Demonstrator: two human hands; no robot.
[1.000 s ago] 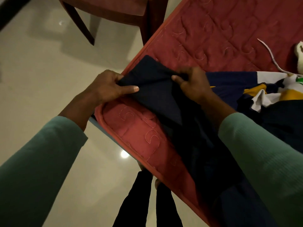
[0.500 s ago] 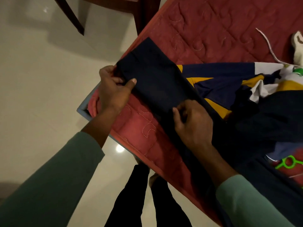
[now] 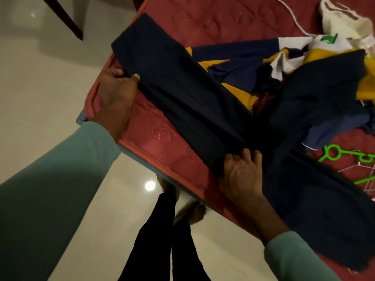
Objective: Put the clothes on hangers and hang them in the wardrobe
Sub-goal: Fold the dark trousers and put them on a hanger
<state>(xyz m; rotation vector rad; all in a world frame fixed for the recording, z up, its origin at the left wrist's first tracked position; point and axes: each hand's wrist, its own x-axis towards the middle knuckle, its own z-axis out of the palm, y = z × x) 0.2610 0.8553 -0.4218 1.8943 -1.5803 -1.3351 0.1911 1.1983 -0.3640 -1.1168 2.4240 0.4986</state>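
Observation:
Dark navy trousers [image 3: 182, 94] lie stretched diagonally across the corner of a bed with a red quilt [image 3: 233, 19]. My left hand [image 3: 116, 92] pinches the near edge of the trouser leg close to its far end, thumb on top. My right hand [image 3: 241, 173] grips the same edge lower down, fingers curled over the cloth. A navy, yellow and white shirt [image 3: 253, 61] lies crumpled under and behind the trousers. A green plastic hanger [image 3: 332, 154] lies on the quilt at the right, partly covered by cloth.
A cream garment [image 3: 343, 21] and a white cord [image 3: 294, 17] lie at the bed's far right. A thin wire hanger [image 3: 365, 171] sits beside the green one. A dark wooden furniture leg [image 3: 67, 21] stands on the pale tiled floor [image 3: 40, 88]. My legs and bare feet [image 3: 190, 213] stand against the bed's edge.
The trouser leg has been pulled out longer and flatter along the bed corner. My right hand slid down the cloth toward me, while my left hand stayed near the leg's far end.

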